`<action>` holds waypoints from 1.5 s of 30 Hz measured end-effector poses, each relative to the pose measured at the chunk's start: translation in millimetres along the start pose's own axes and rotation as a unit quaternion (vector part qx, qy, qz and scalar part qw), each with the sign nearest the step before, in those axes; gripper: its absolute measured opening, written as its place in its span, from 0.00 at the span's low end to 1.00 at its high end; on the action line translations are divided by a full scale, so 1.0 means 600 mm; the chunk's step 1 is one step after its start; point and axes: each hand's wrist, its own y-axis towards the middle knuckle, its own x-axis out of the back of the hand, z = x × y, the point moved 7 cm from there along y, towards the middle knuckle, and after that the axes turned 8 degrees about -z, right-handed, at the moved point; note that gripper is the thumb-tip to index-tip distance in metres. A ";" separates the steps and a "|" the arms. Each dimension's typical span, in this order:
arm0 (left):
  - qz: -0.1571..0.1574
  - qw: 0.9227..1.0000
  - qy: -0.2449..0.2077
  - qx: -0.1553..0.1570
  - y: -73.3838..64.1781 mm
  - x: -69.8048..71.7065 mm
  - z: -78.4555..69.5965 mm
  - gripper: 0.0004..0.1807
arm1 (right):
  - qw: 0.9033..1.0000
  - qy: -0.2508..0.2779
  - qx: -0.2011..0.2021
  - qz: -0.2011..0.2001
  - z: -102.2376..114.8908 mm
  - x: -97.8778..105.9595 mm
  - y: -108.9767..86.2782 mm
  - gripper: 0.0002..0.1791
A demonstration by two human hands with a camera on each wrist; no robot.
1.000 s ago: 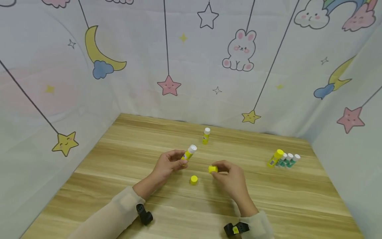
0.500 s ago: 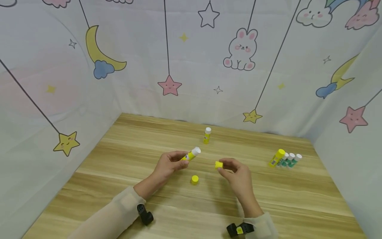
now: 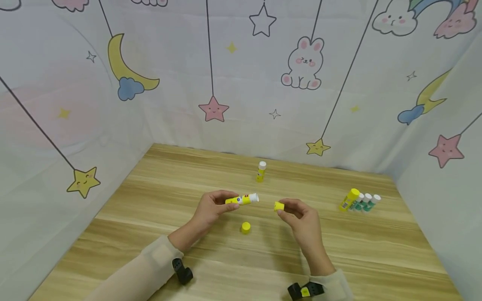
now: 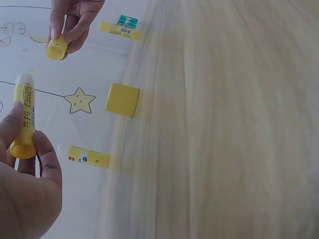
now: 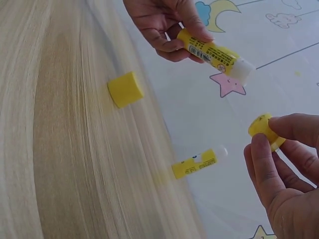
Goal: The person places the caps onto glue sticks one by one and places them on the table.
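Observation:
My left hand point(image 3: 211, 209) pinches a yellow glue stick point(image 3: 242, 199) with a white end, held nearly level and pointing right. In the left wrist view, the near end of this glue stick point(image 4: 24, 119) shows a round hollow opening. Across a small gap, my right hand point(image 3: 301, 219) pinches a yellow cap point(image 3: 279, 206) between thumb and fingers. The right wrist view shows that cap point(image 5: 264, 130) off the glue stick's white end. Another yellow cap point(image 3: 246, 227) stands on the table between and in front of the hands.
A second yellow glue stick point(image 3: 261, 172) with a white top stands upright at the back of the wooden table point(image 3: 180, 167). On the right are a yellow-capped glue stick point(image 3: 349, 199) and several smaller green ones point(image 3: 365, 203) with white caps. A printed cloth point(image 3: 256, 133) hangs behind.
The glue stick in my left hand has tipped from slanting upward to nearly level, its white end now toward the right. My right hand has moved slightly right with the cap.

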 end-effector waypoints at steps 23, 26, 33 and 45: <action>-0.001 0.999 0.030 -0.017 -0.004 -0.013 -0.014 0.18 | 1.000 0.015 -0.008 -0.005 -0.004 0.000 -0.004 0.16; -0.004 1.000 0.026 -0.014 -0.004 -0.014 -0.014 0.18 | 1.000 0.013 -0.008 -0.005 -0.003 0.000 -0.004 0.16; -0.002 0.999 0.027 -0.020 -0.004 -0.017 -0.015 0.18 | 1.000 0.014 -0.007 -0.006 -0.003 -0.002 -0.004 0.16; 0.013 0.998 0.042 -0.053 -0.006 -0.025 -0.025 0.17 | 1.000 0.005 -0.007 -0.007 -0.004 -0.009 -0.006 0.15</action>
